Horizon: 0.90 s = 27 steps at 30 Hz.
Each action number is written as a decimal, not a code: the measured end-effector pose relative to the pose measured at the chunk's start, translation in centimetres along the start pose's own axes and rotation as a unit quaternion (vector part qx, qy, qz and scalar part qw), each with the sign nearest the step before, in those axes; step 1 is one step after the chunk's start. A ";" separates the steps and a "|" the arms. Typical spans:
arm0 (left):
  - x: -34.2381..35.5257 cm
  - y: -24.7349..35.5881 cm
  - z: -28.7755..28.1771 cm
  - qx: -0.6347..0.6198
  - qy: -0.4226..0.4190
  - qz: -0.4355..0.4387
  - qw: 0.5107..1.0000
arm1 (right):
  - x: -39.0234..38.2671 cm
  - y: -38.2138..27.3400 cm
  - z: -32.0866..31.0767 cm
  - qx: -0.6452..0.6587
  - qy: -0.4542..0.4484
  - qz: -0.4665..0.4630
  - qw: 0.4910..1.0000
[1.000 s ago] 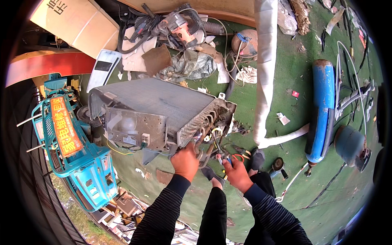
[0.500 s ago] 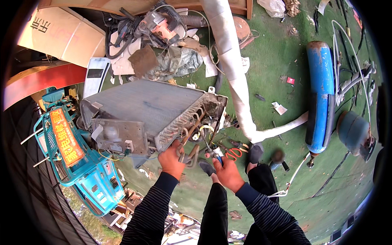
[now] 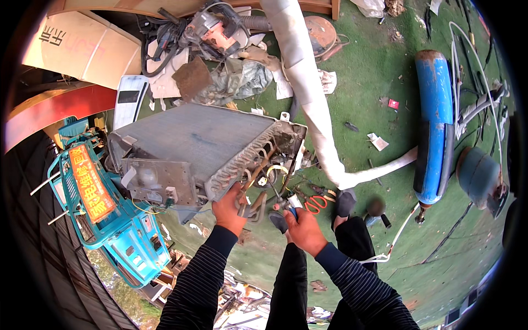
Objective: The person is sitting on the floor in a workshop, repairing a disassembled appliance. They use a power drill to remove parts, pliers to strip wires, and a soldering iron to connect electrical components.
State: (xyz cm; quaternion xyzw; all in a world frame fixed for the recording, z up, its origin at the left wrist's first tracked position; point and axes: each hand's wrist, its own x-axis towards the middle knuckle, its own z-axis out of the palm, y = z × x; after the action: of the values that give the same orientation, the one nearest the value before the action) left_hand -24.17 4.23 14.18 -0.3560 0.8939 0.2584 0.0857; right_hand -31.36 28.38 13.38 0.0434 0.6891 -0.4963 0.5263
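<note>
A large finned air-conditioner coil (image 3: 192,135) stands before me, with a row of tube bends (image 3: 234,176) along its right end. My left hand (image 3: 229,211) is closed at the lower end of the coil, around the bent metal tubing (image 3: 257,208). To its right, my right hand (image 3: 307,233) grips a small blue-handled tool (image 3: 293,211), whose metal head points toward the tubing. I cannot make out the tool's exact kind. Red-handled scissors (image 3: 315,204) lie just beyond my right hand, beside loose wires and fittings.
A wrapped white pipe (image 3: 316,104) runs down past the coil, then right toward a blue gas cylinder (image 3: 433,126). A teal tricycle (image 3: 126,231) stands at the left. Behind the coil lie a power tool (image 3: 217,33) and crumpled plastic (image 3: 242,82). My shoes (image 3: 345,203) are close by.
My right hand has shifted slightly left and turned the blue-handled tool a little. My left hand keeps its hold on the tubing. The whole view has moved slightly.
</note>
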 end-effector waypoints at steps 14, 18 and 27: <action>0.6 0.2 0.4 -0.492 0.030 -0.243 0.835 | 0.2 -0.8 -0.6 0.006 -0.041 0.049 0.998; 0.6 -0.2 0.3 -0.563 0.025 -0.243 0.789 | 0.1 -0.9 -0.4 0.001 -0.047 0.051 0.998; 0.5 -0.6 1.1 -0.263 0.035 -0.127 0.956 | 0.2 -0.7 -0.3 0.010 -0.027 0.040 0.999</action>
State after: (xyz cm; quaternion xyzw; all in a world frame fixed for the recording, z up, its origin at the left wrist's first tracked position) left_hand -24.20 4.14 12.87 -0.4858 0.7439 0.4588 -0.0102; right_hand -32.05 28.22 13.66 0.0630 0.6677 -0.4822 0.5636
